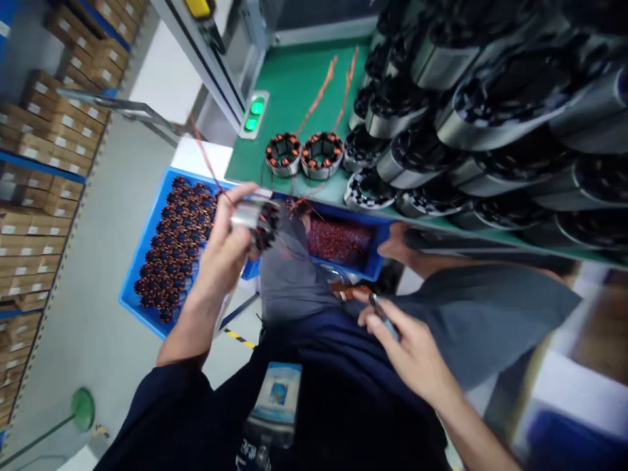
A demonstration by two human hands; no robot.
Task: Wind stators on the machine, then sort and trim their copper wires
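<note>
My left hand (226, 242) is closed around a motor stator (250, 219), a short metal ring with copper windings. Long copper wire ends trail from it, and it is held in the air before the bench edge. In my right hand (405, 343), over my lap, is a small hand tool (385, 317) with a dark tip and a bluish handle; blur hides its exact kind. Two wound stators, one on the left (283, 155) and one on the right (322, 155), sit side by side on the green bench top (289, 78), their wire ends stretching away behind them.
Stacked metal stator cores (407, 157) crowd the bench's right side. A blue crate (142, 261) at left holds rows of wound stators. Below the bench edge, a blue bin (375, 261) contains copper wire scraps (338, 239). A green-lit switch box (254, 114) stands at the bench's left.
</note>
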